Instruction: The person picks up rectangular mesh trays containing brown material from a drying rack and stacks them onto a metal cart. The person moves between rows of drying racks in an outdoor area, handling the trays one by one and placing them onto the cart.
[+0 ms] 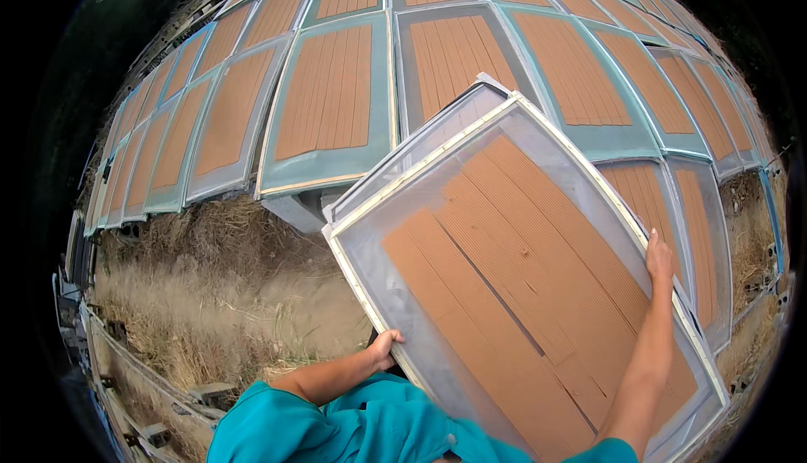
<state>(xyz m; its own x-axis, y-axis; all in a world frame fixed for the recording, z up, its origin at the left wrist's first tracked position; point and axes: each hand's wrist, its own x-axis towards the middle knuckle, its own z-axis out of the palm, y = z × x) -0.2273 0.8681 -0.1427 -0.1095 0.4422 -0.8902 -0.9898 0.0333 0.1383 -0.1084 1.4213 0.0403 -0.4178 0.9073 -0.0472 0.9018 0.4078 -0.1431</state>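
Framed mesh screen [403,202] held in two hands: it lies before you, right of centre, in front of the rows of similar screens [290,169]. Its long axis runs obliquely, from upper left to lower right; one short end faces away and to your left, while the near end slopes down toward your right side. The brown ridged sheets [521,253] on it lie side by side, their seams parallel to that axis, with a narrow dark gap between two of them. Your left hand [387,349] grasps the left long rail, its fingers curled around the edge; your right hand [660,257] grips the opposite long rail, its fingers closed over the outer side. A second frame [437,131] shows just beyond the far short end; whether the two touch, you cannot tell from this view. To the left, dry grass [252,278] covers the ground below the rows; your teal garment [361,421] fills the lower edge
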